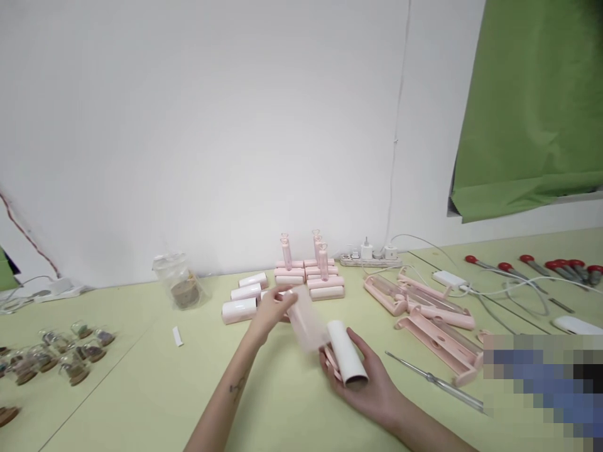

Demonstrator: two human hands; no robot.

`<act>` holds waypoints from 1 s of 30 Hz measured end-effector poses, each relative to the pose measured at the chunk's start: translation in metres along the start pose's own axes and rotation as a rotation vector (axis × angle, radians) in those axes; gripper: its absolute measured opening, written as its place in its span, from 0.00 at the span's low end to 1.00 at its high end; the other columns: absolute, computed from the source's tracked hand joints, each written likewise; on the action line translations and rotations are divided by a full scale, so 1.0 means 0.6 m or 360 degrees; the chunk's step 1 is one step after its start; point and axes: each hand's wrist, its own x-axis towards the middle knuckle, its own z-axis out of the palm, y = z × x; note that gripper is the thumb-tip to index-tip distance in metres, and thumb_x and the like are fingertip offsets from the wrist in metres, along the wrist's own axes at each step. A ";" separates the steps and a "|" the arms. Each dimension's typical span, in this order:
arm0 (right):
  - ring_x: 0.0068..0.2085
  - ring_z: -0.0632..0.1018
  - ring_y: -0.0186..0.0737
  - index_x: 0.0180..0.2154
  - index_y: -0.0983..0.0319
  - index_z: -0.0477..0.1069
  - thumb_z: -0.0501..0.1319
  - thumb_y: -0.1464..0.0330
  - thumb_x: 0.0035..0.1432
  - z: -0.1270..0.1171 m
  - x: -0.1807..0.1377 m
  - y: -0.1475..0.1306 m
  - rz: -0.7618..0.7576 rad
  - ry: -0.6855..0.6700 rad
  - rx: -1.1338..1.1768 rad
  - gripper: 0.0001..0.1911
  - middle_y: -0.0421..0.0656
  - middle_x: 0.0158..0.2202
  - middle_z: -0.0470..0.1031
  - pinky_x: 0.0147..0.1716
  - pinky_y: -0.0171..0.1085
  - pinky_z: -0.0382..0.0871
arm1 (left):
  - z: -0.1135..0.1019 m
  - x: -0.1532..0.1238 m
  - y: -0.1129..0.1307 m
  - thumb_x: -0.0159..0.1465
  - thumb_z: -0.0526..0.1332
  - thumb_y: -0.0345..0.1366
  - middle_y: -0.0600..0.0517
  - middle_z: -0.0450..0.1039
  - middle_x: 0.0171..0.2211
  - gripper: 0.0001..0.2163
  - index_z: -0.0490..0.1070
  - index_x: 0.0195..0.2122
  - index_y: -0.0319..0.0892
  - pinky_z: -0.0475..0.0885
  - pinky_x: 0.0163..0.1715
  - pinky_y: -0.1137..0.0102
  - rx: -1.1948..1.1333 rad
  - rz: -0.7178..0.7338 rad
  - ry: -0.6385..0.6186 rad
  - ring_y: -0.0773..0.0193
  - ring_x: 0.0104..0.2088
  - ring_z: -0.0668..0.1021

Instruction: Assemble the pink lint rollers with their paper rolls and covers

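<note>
Left hand [276, 307] pinching translucent pinkish sheet [306, 321], right hand [367, 384] half-curled round white roll [346, 350] plus pink piece [332, 363], both over desk [141, 395]. Roll looks just cradled, could slide out if wrist tips imo. Sheet seems floppy, might crease if tugged crooked.

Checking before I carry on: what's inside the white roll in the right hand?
The white roll in the right hand shows a dark opening at its near end; its wall and shadow hide what lies deeper.
</note>
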 end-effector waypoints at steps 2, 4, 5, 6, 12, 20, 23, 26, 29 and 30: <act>0.36 0.73 0.36 0.44 0.64 0.63 0.60 0.63 0.50 0.002 -0.003 -0.007 -0.0082 -0.0076 -0.0039 0.20 0.44 0.33 0.72 0.30 0.31 0.68 | -0.018 -0.013 -0.029 0.50 0.56 0.50 0.48 0.65 0.39 0.26 0.61 0.46 0.39 0.70 0.35 0.71 -0.0160 0.0086 0.0140 0.63 0.38 0.72; 0.36 0.73 0.36 0.46 0.63 0.63 0.59 0.63 0.51 0.006 -0.008 -0.012 -0.0179 -0.0121 -0.0121 0.21 0.43 0.34 0.71 0.29 0.31 0.67 | -0.029 -0.026 -0.068 0.49 0.58 0.50 0.47 0.62 0.45 0.29 0.58 0.48 0.39 0.67 0.41 0.70 -0.0264 0.0134 0.0218 0.62 0.41 0.71; 0.37 0.73 0.37 0.47 0.64 0.62 0.58 0.63 0.52 0.009 -0.011 -0.012 -0.0213 -0.0136 -0.0177 0.21 0.44 0.34 0.71 0.30 0.32 0.66 | -0.032 -0.033 -0.089 0.48 0.59 0.48 0.46 0.61 0.46 0.29 0.58 0.48 0.39 0.66 0.43 0.69 -0.0290 0.0139 0.0209 0.61 0.41 0.71; 0.37 0.72 0.37 0.47 0.64 0.62 0.58 0.62 0.53 0.012 -0.013 -0.010 -0.0234 -0.0157 -0.0241 0.20 0.44 0.35 0.71 0.30 0.32 0.66 | -0.034 -0.040 -0.108 0.47 0.61 0.47 0.46 0.62 0.46 0.29 0.58 0.48 0.38 0.65 0.43 0.67 -0.0309 0.0132 0.0170 0.60 0.41 0.71; 0.30 0.70 0.37 0.44 0.65 0.65 0.49 0.59 0.58 0.026 -0.029 0.035 -0.0222 -0.0449 -0.0576 0.19 0.43 0.23 0.68 0.23 0.31 0.60 | -0.021 -0.091 -0.119 0.49 0.62 0.38 0.44 0.56 0.51 0.29 0.54 0.52 0.42 0.51 0.53 0.57 0.0219 0.0404 0.0290 0.53 0.55 0.57; 0.29 0.71 0.36 0.47 0.58 0.63 0.49 0.55 0.57 0.031 -0.043 0.058 -0.0249 -0.0376 -0.0546 0.20 0.43 0.29 0.71 0.33 0.37 0.63 | 0.050 -0.157 -0.053 0.57 0.57 0.37 0.49 0.67 0.44 0.14 0.64 0.44 0.44 0.61 0.47 0.67 -0.0143 0.0378 -0.0454 0.61 0.46 0.68; 0.26 0.70 0.35 0.46 0.58 0.62 0.47 0.54 0.57 0.030 -0.044 0.060 -0.0329 -0.0329 -0.0722 0.21 0.43 0.29 0.72 0.30 0.36 0.63 | 0.047 -0.148 -0.059 0.58 0.56 0.39 0.50 0.69 0.40 0.12 0.66 0.42 0.43 0.62 0.45 0.67 -0.0416 0.0277 -0.0254 0.61 0.43 0.70; 0.24 0.70 0.35 0.44 0.62 0.64 0.46 0.55 0.58 0.023 -0.045 0.068 -0.0251 -0.0245 -0.1074 0.21 0.44 0.26 0.72 0.24 0.34 0.64 | 0.034 -0.142 -0.060 0.61 0.50 0.41 0.50 0.68 0.42 0.16 0.63 0.48 0.44 0.61 0.46 0.67 -0.0533 0.0253 -0.0139 0.61 0.44 0.69; 0.19 0.69 0.34 0.34 0.65 0.68 0.45 0.54 0.57 0.016 -0.044 0.077 -0.0032 -0.0150 -0.1419 0.23 0.43 0.20 0.71 0.17 0.31 0.62 | 0.030 -0.147 -0.057 0.62 0.46 0.44 0.49 0.66 0.44 0.18 0.60 0.52 0.45 0.62 0.45 0.66 -0.0469 0.0265 -0.0374 0.61 0.46 0.68; 0.18 0.69 0.33 0.29 0.66 0.69 0.44 0.53 0.57 0.015 -0.044 0.079 0.0015 -0.0107 -0.1499 0.25 0.43 0.19 0.70 0.17 0.31 0.62 | 0.032 -0.151 -0.056 0.63 0.45 0.44 0.49 0.65 0.45 0.19 0.60 0.52 0.46 0.62 0.45 0.67 -0.0455 0.0260 -0.0452 0.60 0.47 0.68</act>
